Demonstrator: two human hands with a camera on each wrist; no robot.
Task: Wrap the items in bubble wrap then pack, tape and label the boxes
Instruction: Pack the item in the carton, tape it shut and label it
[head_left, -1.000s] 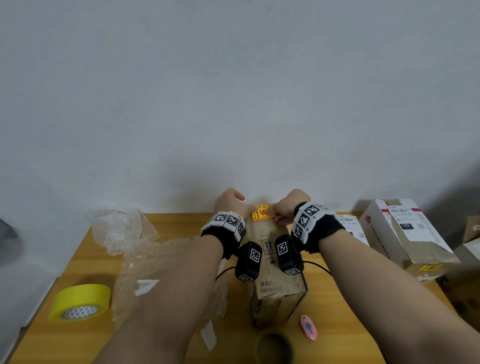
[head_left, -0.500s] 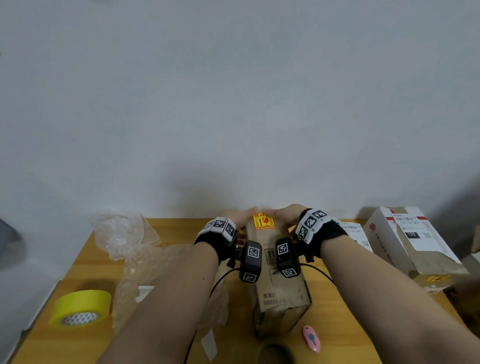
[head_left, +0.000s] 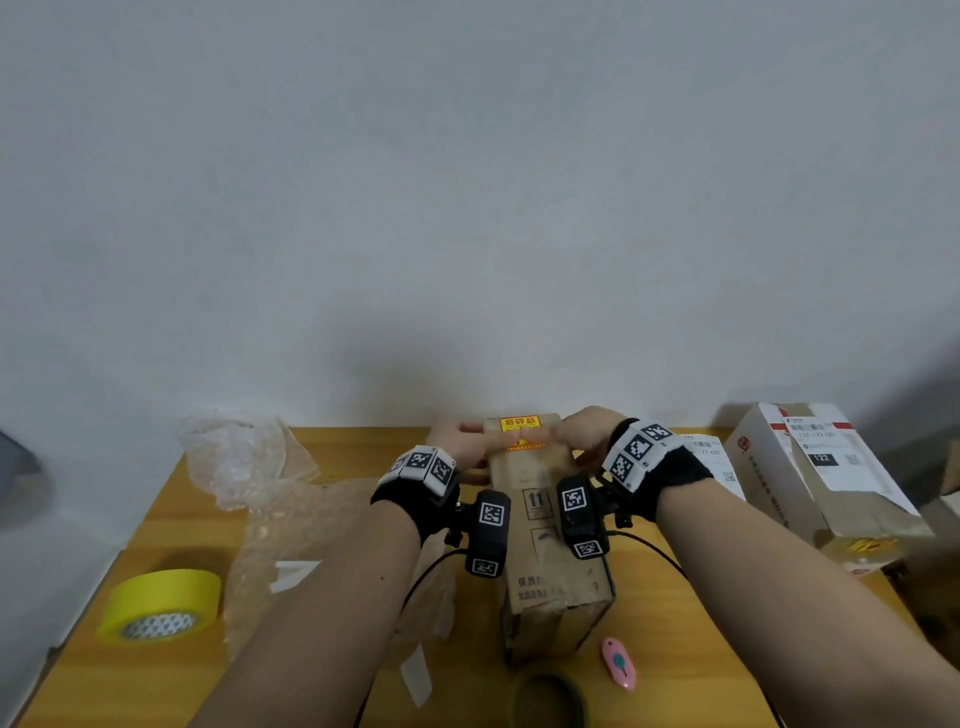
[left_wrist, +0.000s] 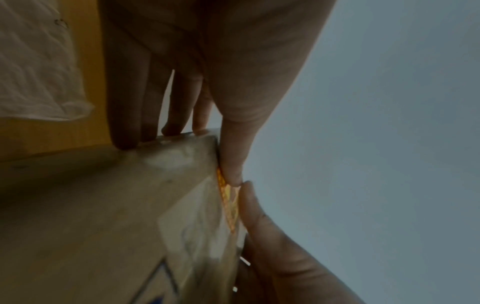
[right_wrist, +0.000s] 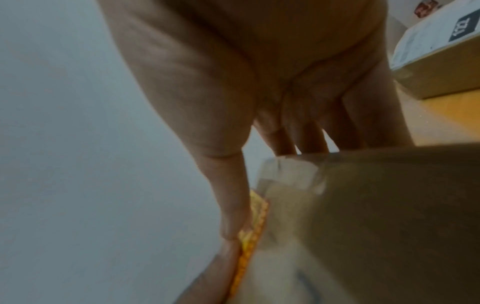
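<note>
A taped brown cardboard box (head_left: 556, 566) lies lengthwise on the wooden table (head_left: 332, 447) in the head view. A yellow and orange fragile sticker (head_left: 519, 423) sits on the far end of its top. My left hand (head_left: 460, 441) and right hand (head_left: 582, 434) flank that end. Both thumbs lie flat on the sticker and meet tip to tip. In the left wrist view my thumb (left_wrist: 233, 144) presses the sticker (left_wrist: 230, 207) while straight fingers run down the box (left_wrist: 103, 226) side. The right wrist view mirrors this on the sticker (right_wrist: 253, 222).
Crumpled bubble wrap (head_left: 270, 493) lies left of the box, with a yellow tape roll (head_left: 161, 605) near the left front edge. A pink cutter (head_left: 618, 663) and a dark tape roll (head_left: 548, 701) lie in front. A labelled box (head_left: 821, 478) and a label sheet (head_left: 714, 457) sit right.
A second ago both hands held the sticker lifted and crooked over the box's far end. It now lies flat and square on the top, with both thumbs pressing it.
</note>
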